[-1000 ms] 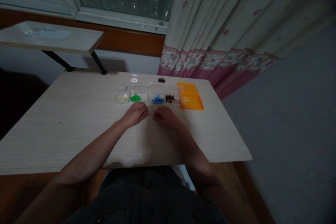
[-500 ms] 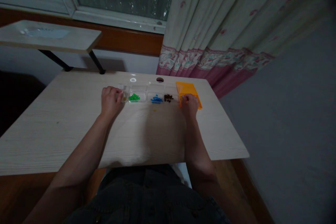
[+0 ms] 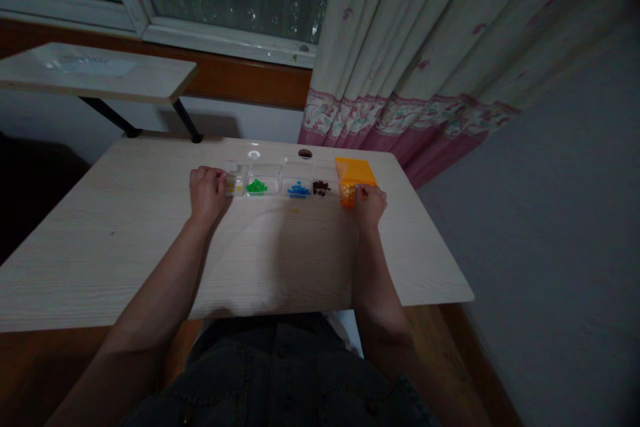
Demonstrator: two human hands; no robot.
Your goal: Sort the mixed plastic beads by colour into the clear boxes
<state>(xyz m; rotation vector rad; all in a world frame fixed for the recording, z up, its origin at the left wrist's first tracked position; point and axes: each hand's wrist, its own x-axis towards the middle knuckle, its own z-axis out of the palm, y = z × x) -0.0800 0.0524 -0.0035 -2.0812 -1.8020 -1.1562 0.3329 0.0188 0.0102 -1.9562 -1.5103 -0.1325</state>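
Note:
My left hand (image 3: 207, 192) is at the left end of a row of clear plastic boxes, its fingers curled with the tips at the edge of the first box (image 3: 235, 188). A few yellow bits lie in that box; whether anything is pinched cannot be seen. Over the right side of an open orange box (image 3: 355, 168), my right hand (image 3: 371, 204) has its fingers drawn together; what they hold, if anything, is hidden. Small yellowish pieces (image 3: 349, 193) fill the box's near part. Between the hands are green pieces (image 3: 257, 187), blue pieces (image 3: 299, 190) and dark brown pieces (image 3: 321, 188) in clear boxes.
One small yellow piece (image 3: 295, 211) lies on the pale wooden table (image 3: 240, 260) in front of the boxes. A raised shelf (image 3: 150, 80) on black legs stands at the back left. Behind the table hang curtains (image 3: 350, 107), with a wall (image 3: 525, 213) to the right.
Both hands have shifted slightly outward. My right hand has moved right and nearer to me, uncovering yellowish pieces in the orange box. My left hand has drawn back from over the first clear box.

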